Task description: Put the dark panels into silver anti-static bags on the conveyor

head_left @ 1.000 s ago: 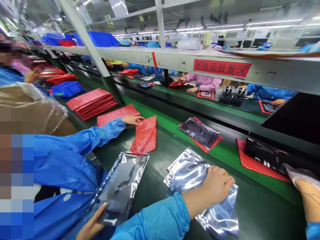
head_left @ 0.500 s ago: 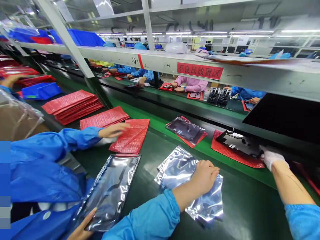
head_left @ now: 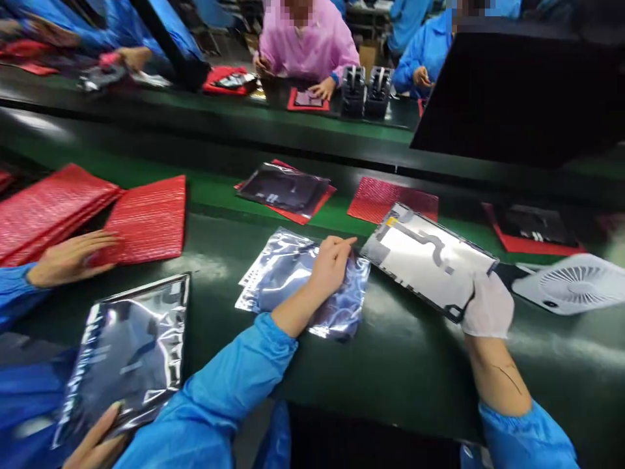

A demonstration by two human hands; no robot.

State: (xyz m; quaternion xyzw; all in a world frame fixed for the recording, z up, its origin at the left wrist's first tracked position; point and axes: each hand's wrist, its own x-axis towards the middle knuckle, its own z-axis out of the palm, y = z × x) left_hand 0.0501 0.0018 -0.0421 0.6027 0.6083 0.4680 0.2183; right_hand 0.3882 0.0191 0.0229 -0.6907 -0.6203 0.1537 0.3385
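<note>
We are standing at a long dark green bench (head_left: 400, 352) that is running across the whole view, with a brighter green belt (head_left: 215, 192) lying just beyond it. A large black panel (head_left: 517, 91) is filling the upper right corner. At the far left a stack of red bags (head_left: 49, 208) is lying on the bench, with a single red bag (head_left: 146, 218) just beside it. At the lower left a silver pouch (head_left: 127, 352) with a dark part inside is tilting toward us.

In front of us a small pile of silver bags (head_left: 278, 273) is lying flat near the bench's far edge. Just to its right a flat metal plate (head_left: 424, 257) is sitting tilted, its left corner just beside the pile. We cannot tell whether its far edge is touching the bench. A white fan (head_left: 571, 286) is lying to the right of the plate. On the belt a bagged part (head_left: 286, 189) is resting on a red sleeve.

Our left hand (head_left: 332, 264) is resting on the right side of the pile, fingers curled toward the top bag's far edge. We cannot tell whether they are pinching it or only pressing. Our right hand (head_left: 486, 306), wearing a white glove, is clamping the plate's near right corner, well apart from the left. A co-worker's hand (head_left: 73, 257) is pressing flat on the single red bag, and the co-worker's other hand (head_left: 95, 443) is holding the pouch's near end.
</note>
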